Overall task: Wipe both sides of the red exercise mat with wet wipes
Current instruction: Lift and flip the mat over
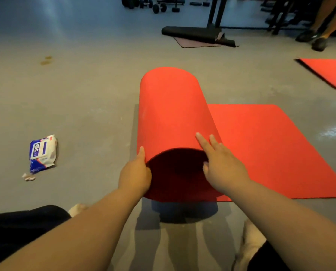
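Observation:
The red exercise mat (270, 149) lies on the grey floor in front of me, its left part curled up into a wide loop (171, 110). My left hand (135, 173) grips the loop's near left edge, thumb outside and fingers hidden inside. My right hand (221, 165) pinches the near right edge, with two fingers straight on the outer face and the thumb under the rim. A blue and white pack of wet wipes (43, 153) lies on the floor to the left, with a crumpled wipe (28, 177) just below it. Neither hand holds a wipe.
A second red mat (329, 73) lies at the far right. A black rolled mat (194, 34) sits by a rack's base, with dumbbells (153, 5) behind. Another person's legs (319, 34) stand at the top right. My own legs and socks frame the bottom.

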`<move>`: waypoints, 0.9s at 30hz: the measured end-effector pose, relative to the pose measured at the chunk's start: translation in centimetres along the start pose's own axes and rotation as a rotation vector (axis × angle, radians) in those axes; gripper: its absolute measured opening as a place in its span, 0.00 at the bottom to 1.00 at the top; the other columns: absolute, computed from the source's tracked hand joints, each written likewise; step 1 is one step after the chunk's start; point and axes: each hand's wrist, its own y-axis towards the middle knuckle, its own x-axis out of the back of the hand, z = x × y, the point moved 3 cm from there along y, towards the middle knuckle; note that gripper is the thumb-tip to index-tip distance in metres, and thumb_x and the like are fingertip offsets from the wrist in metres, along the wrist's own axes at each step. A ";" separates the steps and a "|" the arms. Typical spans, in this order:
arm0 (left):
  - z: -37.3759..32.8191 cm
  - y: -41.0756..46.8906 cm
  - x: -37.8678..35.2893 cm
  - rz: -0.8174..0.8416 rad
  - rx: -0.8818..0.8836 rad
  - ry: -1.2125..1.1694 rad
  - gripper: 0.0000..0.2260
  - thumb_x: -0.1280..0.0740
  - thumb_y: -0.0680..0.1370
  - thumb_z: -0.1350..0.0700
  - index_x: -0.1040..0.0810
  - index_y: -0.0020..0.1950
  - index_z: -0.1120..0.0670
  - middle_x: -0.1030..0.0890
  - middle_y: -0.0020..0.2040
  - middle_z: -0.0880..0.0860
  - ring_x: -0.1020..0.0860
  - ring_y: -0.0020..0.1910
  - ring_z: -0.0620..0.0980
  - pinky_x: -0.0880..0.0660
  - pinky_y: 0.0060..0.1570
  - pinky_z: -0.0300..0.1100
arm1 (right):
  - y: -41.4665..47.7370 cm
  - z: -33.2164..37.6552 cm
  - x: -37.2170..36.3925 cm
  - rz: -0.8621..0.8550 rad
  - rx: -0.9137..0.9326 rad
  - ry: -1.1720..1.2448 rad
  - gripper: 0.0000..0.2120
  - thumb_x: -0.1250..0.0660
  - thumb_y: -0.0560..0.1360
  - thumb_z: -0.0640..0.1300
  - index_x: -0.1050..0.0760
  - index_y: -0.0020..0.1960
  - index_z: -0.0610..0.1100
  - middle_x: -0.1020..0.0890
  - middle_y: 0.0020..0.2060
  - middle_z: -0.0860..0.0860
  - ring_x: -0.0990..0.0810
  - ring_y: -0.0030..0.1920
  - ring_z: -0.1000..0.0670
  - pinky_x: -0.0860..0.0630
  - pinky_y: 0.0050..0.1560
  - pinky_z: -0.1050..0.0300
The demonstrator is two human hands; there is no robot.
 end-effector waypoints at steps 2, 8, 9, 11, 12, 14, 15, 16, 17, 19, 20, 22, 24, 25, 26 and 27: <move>-3.2 0.1 0.7 -0.033 -0.158 0.024 0.30 0.40 0.80 0.54 0.50 0.79 0.48 0.25 0.66 0.59 0.25 0.59 0.60 0.29 0.52 0.46 | 0.3 -3.7 0.5 0.034 -0.197 -0.003 0.38 0.43 0.75 0.40 0.60 0.77 0.57 0.43 0.76 0.46 0.35 0.70 0.41 0.34 0.66 0.47; -1.0 0.1 -4.8 0.225 0.010 -0.184 0.46 0.32 0.69 0.36 0.54 0.78 0.48 0.38 0.75 0.60 0.33 0.70 0.60 0.32 0.65 0.54 | -2.1 -7.1 2.6 0.012 -0.272 0.049 0.45 0.34 0.74 0.45 0.64 0.75 0.63 0.54 0.77 0.45 0.41 0.73 0.40 0.36 0.68 0.48; -0.4 0.2 -5.8 0.294 0.067 -0.211 0.45 0.32 0.70 0.37 0.52 0.77 0.52 0.33 0.71 0.61 0.29 0.66 0.60 0.30 0.63 0.51 | -2.1 -5.9 2.3 0.002 -0.156 0.045 0.44 0.35 0.74 0.45 0.63 0.74 0.65 0.54 0.77 0.48 0.44 0.74 0.42 0.39 0.70 0.49; -1.0 0.6 -6.2 0.254 0.052 -0.142 0.26 0.36 0.77 0.51 0.41 0.71 0.60 0.24 0.63 0.62 0.23 0.58 0.61 0.27 0.55 0.47 | -1.6 -5.1 1.1 -0.051 -0.034 0.014 0.41 0.38 0.75 0.44 0.62 0.74 0.66 0.51 0.77 0.50 0.45 0.75 0.44 0.40 0.72 0.49; -1.8 1.0 -5.8 0.151 0.019 -0.076 0.17 0.39 0.78 0.57 0.35 0.66 0.60 0.22 0.59 0.61 0.22 0.55 0.61 0.26 0.52 0.48 | -1.3 -5.6 0.9 -0.072 -0.056 0.018 0.38 0.40 0.77 0.44 0.59 0.74 0.66 0.48 0.77 0.50 0.43 0.75 0.44 0.38 0.71 0.48; -3.4 1.4 -4.4 0.017 -0.041 -0.014 0.12 0.42 0.78 0.61 0.31 0.61 0.57 0.20 0.53 0.60 0.21 0.50 0.61 0.26 0.45 0.48 | -0.7 -7.8 1.6 -0.076 -0.210 0.043 0.31 0.43 0.79 0.43 0.51 0.75 0.63 0.37 0.74 0.47 0.32 0.69 0.42 0.31 0.63 0.48; -4.0 1.6 -3.6 -0.015 -0.065 -0.020 0.12 0.42 0.77 0.61 0.30 0.61 0.56 0.19 0.51 0.60 0.21 0.48 0.61 0.26 0.43 0.48 | -0.5 -8.7 2.1 -0.076 -0.291 0.033 0.29 0.44 0.79 0.43 0.48 0.75 0.61 0.30 0.69 0.44 0.26 0.63 0.41 0.28 0.57 0.49; -4.8 1.8 -2.6 -0.043 -0.094 -0.037 0.14 0.42 0.77 0.60 0.31 0.62 0.54 0.19 0.50 0.59 0.21 0.47 0.61 0.27 0.42 0.48 | -0.2 -9.2 2.4 -0.089 -0.336 0.005 0.29 0.44 0.79 0.42 0.48 0.76 0.59 0.24 0.62 0.41 0.22 0.57 0.40 0.27 0.50 0.49; -5.6 2.1 -1.2 -0.071 -0.133 -0.043 0.16 0.43 0.78 0.59 0.32 0.65 0.53 0.19 0.51 0.60 0.21 0.47 0.61 0.27 0.41 0.48 | 0.2 -9.3 2.6 -0.096 -0.346 -0.020 0.31 0.43 0.78 0.41 0.50 0.76 0.59 0.20 0.54 0.40 0.20 0.51 0.39 0.28 0.44 0.50; -6.8 3.0 2.1 -0.137 -0.203 -0.023 0.22 0.43 0.79 0.59 0.37 0.73 0.50 0.19 0.52 0.61 0.22 0.48 0.62 0.30 0.41 0.47 | 1.3 -8.2 2.8 -0.097 -0.320 0.019 0.38 0.42 0.76 0.37 0.56 0.76 0.62 0.19 0.45 0.39 0.20 0.45 0.39 0.33 0.38 0.53; -7.1 3.6 4.0 -0.166 -0.234 -0.009 0.23 0.43 0.79 0.58 0.40 0.75 0.49 0.20 0.53 0.61 0.22 0.49 0.62 0.32 0.41 0.46 | 1.9 -7.4 2.6 -0.086 -0.307 0.062 0.40 0.42 0.75 0.37 0.58 0.75 0.63 0.19 0.43 0.39 0.20 0.44 0.39 0.34 0.38 0.53; -6.9 4.7 7.3 -0.212 -0.270 -0.006 0.23 0.43 0.79 0.58 0.38 0.74 0.48 0.20 0.54 0.61 0.22 0.50 0.62 0.34 0.41 0.44 | 3.5 -5.3 2.6 -0.057 -0.295 0.167 0.41 0.43 0.74 0.36 0.59 0.74 0.65 0.20 0.43 0.39 0.21 0.44 0.39 0.34 0.39 0.54; -6.0 5.3 9.6 -0.245 -0.272 -0.014 0.20 0.43 0.80 0.58 0.35 0.72 0.48 0.20 0.54 0.60 0.22 0.49 0.62 0.34 0.41 0.43 | 5.0 -2.7 2.8 -0.055 -0.259 0.253 0.40 0.44 0.74 0.36 0.59 0.74 0.67 0.20 0.44 0.39 0.21 0.45 0.38 0.34 0.40 0.54; -5.5 5.4 10.4 -0.265 -0.267 -0.028 0.18 0.43 0.80 0.57 0.33 0.70 0.48 0.19 0.54 0.60 0.22 0.49 0.62 0.34 0.41 0.44 | 5.8 -1.3 2.9 -0.060 -0.238 0.304 0.40 0.44 0.74 0.36 0.58 0.74 0.67 0.21 0.43 0.39 0.21 0.45 0.38 0.34 0.40 0.54; -5.0 5.5 11.0 -0.285 -0.256 -0.041 0.16 0.43 0.80 0.55 0.32 0.69 0.49 0.19 0.53 0.59 0.22 0.49 0.62 0.35 0.41 0.44 | 6.4 0.2 3.0 -0.067 -0.219 0.362 0.40 0.44 0.74 0.36 0.58 0.74 0.67 0.22 0.43 0.38 0.22 0.45 0.38 0.33 0.40 0.53; -4.3 5.6 11.6 -0.306 -0.239 -0.050 0.14 0.43 0.81 0.53 0.31 0.67 0.49 0.19 0.53 0.58 0.22 0.48 0.62 0.35 0.41 0.44 | 7.0 1.6 2.8 -0.059 -0.201 0.409 0.40 0.44 0.74 0.36 0.58 0.74 0.67 0.22 0.43 0.38 0.22 0.45 0.37 0.32 0.41 0.52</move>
